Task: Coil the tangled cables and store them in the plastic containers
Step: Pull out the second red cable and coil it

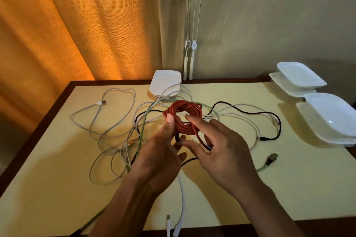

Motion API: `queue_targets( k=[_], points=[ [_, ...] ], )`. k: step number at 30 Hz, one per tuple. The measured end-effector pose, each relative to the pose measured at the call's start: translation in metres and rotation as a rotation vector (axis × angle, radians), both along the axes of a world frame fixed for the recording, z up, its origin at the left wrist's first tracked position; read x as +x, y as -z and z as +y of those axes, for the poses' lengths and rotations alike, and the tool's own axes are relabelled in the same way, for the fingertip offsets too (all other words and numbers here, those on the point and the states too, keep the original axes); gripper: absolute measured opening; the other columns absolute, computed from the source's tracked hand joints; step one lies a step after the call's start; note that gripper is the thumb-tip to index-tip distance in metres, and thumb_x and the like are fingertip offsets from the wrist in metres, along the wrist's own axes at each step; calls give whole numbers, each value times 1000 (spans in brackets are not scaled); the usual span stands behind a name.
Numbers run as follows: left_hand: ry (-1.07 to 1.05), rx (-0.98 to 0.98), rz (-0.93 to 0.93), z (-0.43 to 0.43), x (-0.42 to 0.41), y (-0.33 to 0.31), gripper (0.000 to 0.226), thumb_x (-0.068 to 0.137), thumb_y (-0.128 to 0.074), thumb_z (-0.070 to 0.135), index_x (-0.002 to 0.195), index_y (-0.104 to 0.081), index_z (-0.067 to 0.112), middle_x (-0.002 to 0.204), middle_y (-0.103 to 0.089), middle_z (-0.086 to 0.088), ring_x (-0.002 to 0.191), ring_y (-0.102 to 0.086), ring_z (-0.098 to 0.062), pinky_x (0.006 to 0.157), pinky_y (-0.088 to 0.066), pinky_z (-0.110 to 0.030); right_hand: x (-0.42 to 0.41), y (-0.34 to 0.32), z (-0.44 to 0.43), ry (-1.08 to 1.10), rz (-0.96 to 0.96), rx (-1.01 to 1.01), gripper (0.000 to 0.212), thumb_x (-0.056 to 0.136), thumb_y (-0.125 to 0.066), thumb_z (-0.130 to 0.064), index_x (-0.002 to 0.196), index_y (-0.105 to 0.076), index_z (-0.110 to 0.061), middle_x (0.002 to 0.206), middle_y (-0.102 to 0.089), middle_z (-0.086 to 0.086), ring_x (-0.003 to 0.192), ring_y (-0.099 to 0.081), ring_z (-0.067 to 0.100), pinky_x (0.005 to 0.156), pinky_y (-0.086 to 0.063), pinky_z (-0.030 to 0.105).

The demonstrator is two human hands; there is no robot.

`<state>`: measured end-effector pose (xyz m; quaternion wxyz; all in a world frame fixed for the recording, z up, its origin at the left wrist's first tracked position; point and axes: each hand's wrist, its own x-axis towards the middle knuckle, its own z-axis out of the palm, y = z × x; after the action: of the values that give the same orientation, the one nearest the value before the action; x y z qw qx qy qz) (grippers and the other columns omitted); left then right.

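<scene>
Two broad surfaces fill most of the view: an orange curtain (pixel 67 25) at the back left and a pale yellow table (pixel 289 188) with a dark edge. White plastic containers (pixel 327 119) are stacked along the table's right side, and another white container (pixel 165 82) sits at the far edge near the middle. Loose white cables (pixel 82 119), a black cable (pixel 250 110) and a green cable (pixel 143 121) sprawl tangled across the tabletop. Above them, the left hand (pixel 159 156) holds the coiled red cable (pixel 183 117), its thumb pressed on the loops and its fingers curled behind. The right hand (pixel 225 152) has its fingers spread, with the index tip touching the coil. The coil's tail runs down to this hand, but I cannot tell whether it grips it. A green plug (pixel 272 158) lies to the right.
</scene>
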<state>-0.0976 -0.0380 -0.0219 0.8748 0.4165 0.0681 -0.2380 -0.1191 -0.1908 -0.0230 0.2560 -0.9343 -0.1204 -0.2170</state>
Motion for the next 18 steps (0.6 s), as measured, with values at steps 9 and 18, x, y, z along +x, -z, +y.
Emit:
queue_targets(
  k=[9, 18],
  points=[
    [116, 70, -24, 1, -3, 0, 53, 96, -55, 55, 137, -65, 22, 128, -69, -3, 123, -56, -20, 119, -30, -51, 3, -5, 2, 35, 110, 157, 61, 79, -55, -79, 123, -63, -38, 98, -57, -12, 83, -58, 8, 62, -54, 30],
    [228, 104, -65, 4, -4, -4, 45, 98, -59, 49, 137, -64, 27, 143, -62, 1, 142, -46, -30, 122, -25, -54, -3, -8, 11, 149, 93, 81, 35, 82, -73, -54, 113, -69, -38, 102, -33, -10, 76, -46, 6, 58, -29, 7]
  ],
)
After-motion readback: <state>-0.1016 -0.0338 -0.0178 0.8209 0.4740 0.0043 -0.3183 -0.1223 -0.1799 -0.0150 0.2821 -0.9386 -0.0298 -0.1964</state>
